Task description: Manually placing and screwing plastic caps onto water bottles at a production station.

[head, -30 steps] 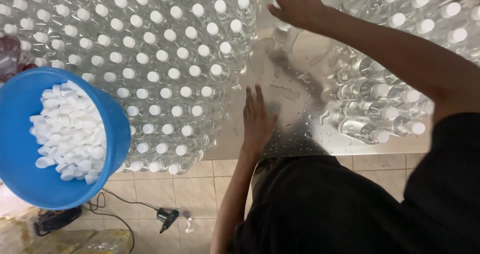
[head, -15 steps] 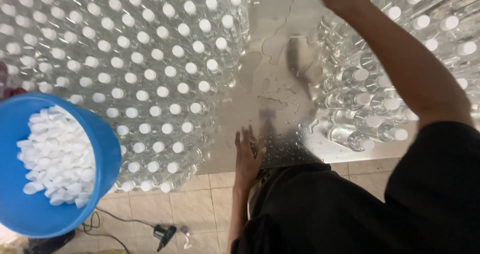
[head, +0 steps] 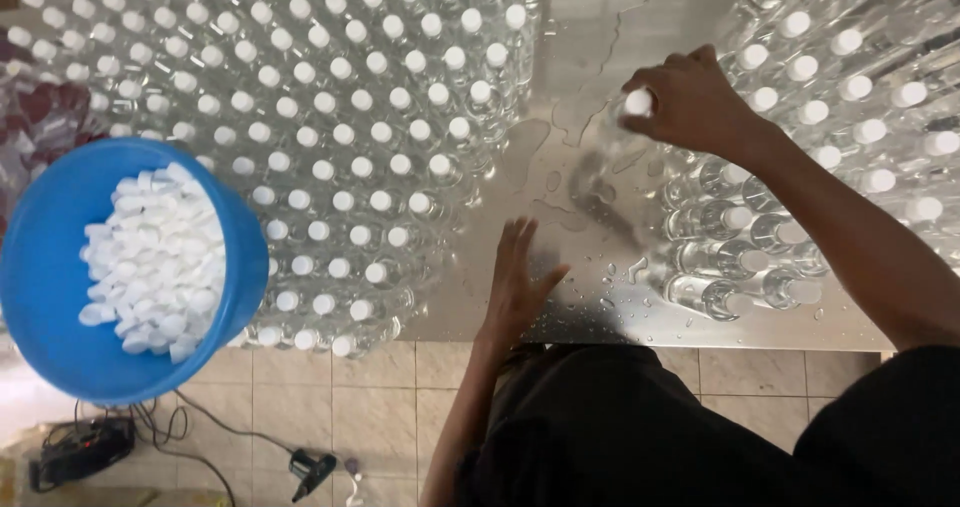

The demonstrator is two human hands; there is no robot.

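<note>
A single head-worn camera looks almost straight down from close above a wet metal table [head: 590,27] filling the upper frame. The tiled floor [head: 330,387] shows along the bottom edge.

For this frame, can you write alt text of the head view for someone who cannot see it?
Seen from above, the right hand grips the white cap of a clear bottle on a wet metal table, while the left hand lies flat near its edge. Capped bottles crowd both sides; a blue bucket of white caps sits at left.

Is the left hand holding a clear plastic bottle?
No, the left hand lies flat on the wet metal table, holding nothing.
</note>
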